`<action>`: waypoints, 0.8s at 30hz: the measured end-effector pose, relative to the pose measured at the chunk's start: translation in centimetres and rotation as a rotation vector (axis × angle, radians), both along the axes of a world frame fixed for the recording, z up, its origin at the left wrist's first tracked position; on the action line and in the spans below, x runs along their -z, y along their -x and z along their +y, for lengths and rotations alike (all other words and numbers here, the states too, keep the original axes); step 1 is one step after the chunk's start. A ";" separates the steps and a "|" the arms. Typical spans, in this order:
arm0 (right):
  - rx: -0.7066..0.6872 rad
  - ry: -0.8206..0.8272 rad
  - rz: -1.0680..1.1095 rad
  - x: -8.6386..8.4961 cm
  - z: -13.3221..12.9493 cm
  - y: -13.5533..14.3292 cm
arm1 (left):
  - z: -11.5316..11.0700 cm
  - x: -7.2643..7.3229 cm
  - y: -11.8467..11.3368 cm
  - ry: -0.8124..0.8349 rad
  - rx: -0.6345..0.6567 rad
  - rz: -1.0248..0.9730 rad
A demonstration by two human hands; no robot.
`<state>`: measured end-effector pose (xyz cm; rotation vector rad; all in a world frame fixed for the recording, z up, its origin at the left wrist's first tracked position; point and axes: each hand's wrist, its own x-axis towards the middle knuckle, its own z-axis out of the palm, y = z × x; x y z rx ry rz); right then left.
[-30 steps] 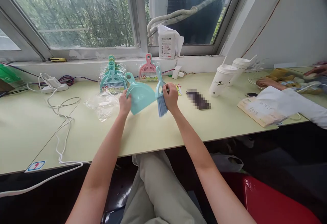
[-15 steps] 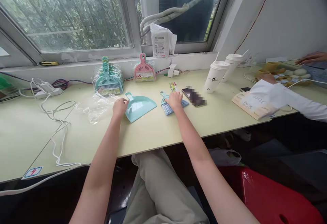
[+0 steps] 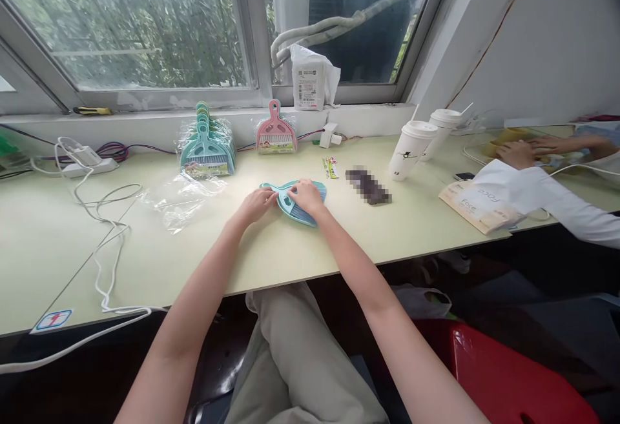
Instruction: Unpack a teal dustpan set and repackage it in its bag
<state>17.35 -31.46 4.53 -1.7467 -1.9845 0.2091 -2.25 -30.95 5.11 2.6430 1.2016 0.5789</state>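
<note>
A light blue dustpan (image 3: 320,188) lies on the pale table (image 3: 194,262), with the small blue brush (image 3: 299,214) over it. My left hand (image 3: 259,203) is closed at the dustpan's handle end, fingertips against it. Across the brush lies my right hand (image 3: 306,195), its fingers bent round the brush's handle part. Left of my hands is a crumpled clear plastic bag (image 3: 181,198). Behind them lies a small printed card (image 3: 330,168).
Wrapped sets, teal (image 3: 206,150) and pink (image 3: 276,133), stand by the wall. A phone (image 3: 368,185), lidded cups (image 3: 411,151), a tissue pack (image 3: 477,204) and cables (image 3: 113,224) lie around. At right, a person's hands (image 3: 518,153) work over a tray.
The brush has moved left with my right hand onto the dustpan. My left hand and the dustpan have shifted right, and the dustpan has turned. The other person's hands have come together.
</note>
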 end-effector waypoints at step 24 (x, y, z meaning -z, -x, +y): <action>-0.149 0.087 0.002 -0.2 0.0 0.2 | 0.9 2.0 0.3 -0.286 0.027 0.306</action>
